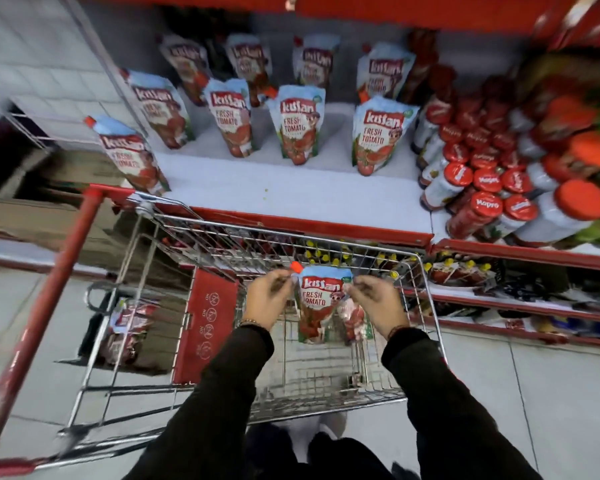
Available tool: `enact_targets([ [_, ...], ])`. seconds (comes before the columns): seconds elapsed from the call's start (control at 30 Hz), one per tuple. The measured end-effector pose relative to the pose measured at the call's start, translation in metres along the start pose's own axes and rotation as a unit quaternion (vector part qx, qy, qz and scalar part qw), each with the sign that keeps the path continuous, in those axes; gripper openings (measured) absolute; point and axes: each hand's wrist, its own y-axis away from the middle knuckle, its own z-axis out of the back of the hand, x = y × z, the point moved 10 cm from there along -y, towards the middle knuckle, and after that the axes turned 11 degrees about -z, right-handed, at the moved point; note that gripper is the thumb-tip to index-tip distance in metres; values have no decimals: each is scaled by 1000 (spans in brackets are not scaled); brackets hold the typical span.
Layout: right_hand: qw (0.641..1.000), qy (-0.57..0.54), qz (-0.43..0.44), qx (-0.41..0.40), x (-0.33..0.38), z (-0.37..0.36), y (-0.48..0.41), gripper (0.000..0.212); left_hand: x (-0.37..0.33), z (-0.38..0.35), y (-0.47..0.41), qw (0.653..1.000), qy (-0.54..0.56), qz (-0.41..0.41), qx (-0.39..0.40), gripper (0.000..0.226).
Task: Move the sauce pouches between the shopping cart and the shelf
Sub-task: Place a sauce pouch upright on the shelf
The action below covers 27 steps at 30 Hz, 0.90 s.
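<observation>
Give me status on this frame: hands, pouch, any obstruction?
Left hand and right hand pinch one sauce pouch by its top corners, upright over the cart basket. Another pouch lies below. Nothing blocking.

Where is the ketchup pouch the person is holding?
The ketchup pouch hangs low in the middle of the head view, above the shopping cart, pinched at its top corners by the left hand and the right hand.

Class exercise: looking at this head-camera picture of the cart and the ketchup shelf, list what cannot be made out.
- Head view: the pouch corners, covered by the left hand and right hand.
- Whether another pouch lies behind it: partly covered, blurred.
- Jars at right: smeared by motion blur, small print unreadable.
- Lower shelf: screened by the cart wire, dim.
</observation>
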Motion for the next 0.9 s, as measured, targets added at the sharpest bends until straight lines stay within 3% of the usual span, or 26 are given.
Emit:
enact_targets([
  [0.27,992,-37,122,-19,132,-18,-1,9,-66,98,-47,991,53,-79,-89,10],
  [0.57,982,-45,176,-45,257,-73,-38,13,-104,209,-120,974,-45,-160,-157,15],
  [0.9,990,-15,135,-43,270,-139,-97,19,-57,249,-175,972,-120,-121,-164,21],
])
